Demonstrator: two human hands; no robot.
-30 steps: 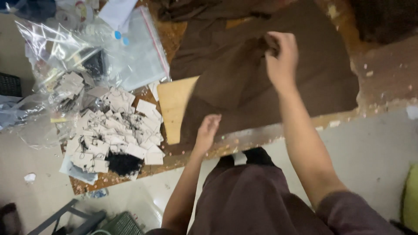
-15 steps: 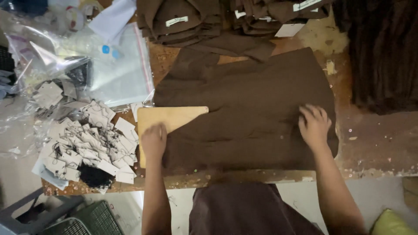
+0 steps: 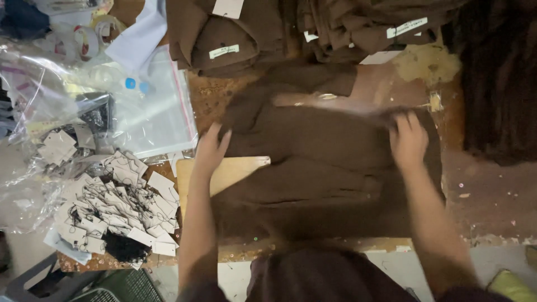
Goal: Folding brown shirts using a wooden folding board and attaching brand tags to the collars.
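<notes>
At nine o'clock lies a pile of paper tags (image 3: 120, 215). Your left hand (image 3: 211, 149) presses open-palmed on the brown garment (image 3: 319, 162), over the tan board (image 3: 224, 174). At three o'clock your right hand (image 3: 408, 140) rests on the garment's far edge, blurred; grip unclear
</notes>
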